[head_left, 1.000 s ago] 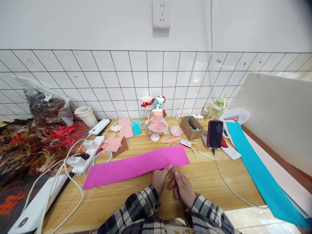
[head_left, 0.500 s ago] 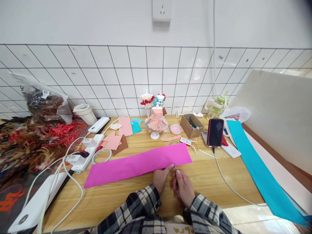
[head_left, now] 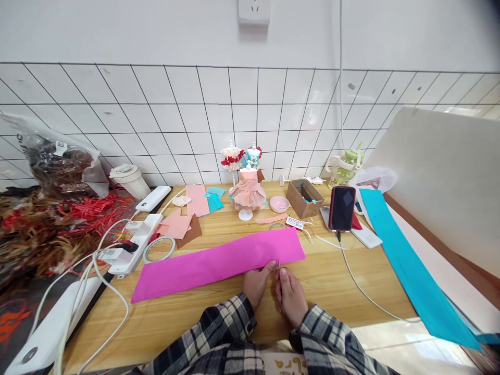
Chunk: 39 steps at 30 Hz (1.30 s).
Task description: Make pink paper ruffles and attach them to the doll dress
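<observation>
A long magenta cloth strip (head_left: 211,264) lies slantwise across the table in front of me. My left hand (head_left: 257,284) pinches its lower edge near the right end, thumb on top and fingers underneath. Beside it, my right hand (head_left: 292,297) is closed around what looks like small scissors (head_left: 278,263). Only a thin metal tip shows, at the strip's lower edge by my left thumb. The handles are hidden in the fingers. Beyond the strip, a miniature dress form in a pink ruffled dress (head_left: 247,190) stands before two smaller dressed forms.
A cardboard box (head_left: 305,198), a pink bowl (head_left: 279,203) and a propped phone (head_left: 342,209) stand beyond my hands. Cloth scraps (head_left: 175,225), a tape roll (head_left: 159,249) and a power strip (head_left: 135,250) with cables lie left. A turquoise strip (head_left: 414,271) hangs over the right edge.
The view has shifted slightly, so the scene sits a little further left and up. Both hands keep nearly the same place, and the metal tip now reaches slightly onto the magenta strip.
</observation>
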{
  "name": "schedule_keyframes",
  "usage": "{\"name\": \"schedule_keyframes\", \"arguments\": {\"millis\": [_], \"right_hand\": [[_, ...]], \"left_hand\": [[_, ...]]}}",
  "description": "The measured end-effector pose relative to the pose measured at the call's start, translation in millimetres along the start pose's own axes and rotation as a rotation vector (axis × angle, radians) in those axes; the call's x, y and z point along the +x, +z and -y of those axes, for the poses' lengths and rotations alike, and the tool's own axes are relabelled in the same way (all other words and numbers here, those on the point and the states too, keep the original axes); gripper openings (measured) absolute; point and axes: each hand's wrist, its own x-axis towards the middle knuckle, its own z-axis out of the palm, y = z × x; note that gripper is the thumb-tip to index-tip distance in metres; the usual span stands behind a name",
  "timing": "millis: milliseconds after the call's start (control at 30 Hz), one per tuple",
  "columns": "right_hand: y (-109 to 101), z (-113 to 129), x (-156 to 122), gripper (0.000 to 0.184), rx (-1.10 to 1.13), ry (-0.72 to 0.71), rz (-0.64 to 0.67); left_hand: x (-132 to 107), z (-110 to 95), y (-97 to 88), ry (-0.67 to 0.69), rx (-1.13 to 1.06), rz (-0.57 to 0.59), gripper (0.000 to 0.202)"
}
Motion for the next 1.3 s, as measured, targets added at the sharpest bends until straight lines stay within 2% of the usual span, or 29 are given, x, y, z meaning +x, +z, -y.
{"name": "schedule_keyframes", "arguments": {"millis": [600, 967, 1300], "right_hand": [[-2, -3, 0, 0.055, -0.006, -0.075, 0.035], [-7, -6, 2, 0.059, -0.037, -0.016, 0.147], [-5, -7, 5, 0.061, -0.044, -0.020, 0.140]], "left_hand": [[-2, -2, 0.1, -0.015, -0.020, -0.020, 0.036], [7, 9, -1.3, -0.009, -0.094, -0.074, 0.050], [5, 11, -7.0, -0.012, -0.028, -0.052, 0.038]]}}
